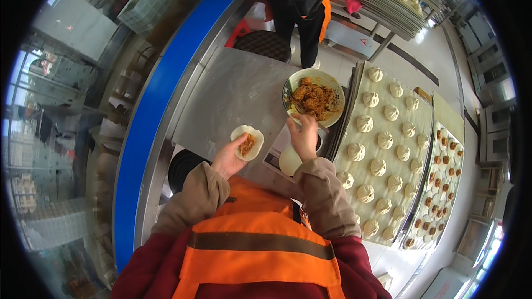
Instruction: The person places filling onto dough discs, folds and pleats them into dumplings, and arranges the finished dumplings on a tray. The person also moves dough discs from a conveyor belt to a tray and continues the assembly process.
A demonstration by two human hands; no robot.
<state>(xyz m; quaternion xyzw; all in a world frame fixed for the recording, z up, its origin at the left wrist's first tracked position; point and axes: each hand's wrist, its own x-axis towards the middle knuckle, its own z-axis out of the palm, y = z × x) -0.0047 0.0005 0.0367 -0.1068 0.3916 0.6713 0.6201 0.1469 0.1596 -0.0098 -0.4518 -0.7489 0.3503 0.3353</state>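
My left hand [228, 158] holds a round dough wrapper [247, 142] flat on its palm, with a dab of orange-brown filling in its middle. My right hand [304, 138] grips a thin utensil whose tip reaches into the bowl of filling [314, 97], a green-rimmed bowl piled with orange-brown shreds. Below the right hand lies a white disc of dough [289, 160] on a small scale-like platform.
A tray lined with cloth [388, 149] holds several pleated white buns on my right. A further tray [440, 188] carries small pieces topped with brown filling. Another person in an orange apron [302, 0] stands across the steel table [233, 88]. Stacked trays sit behind.
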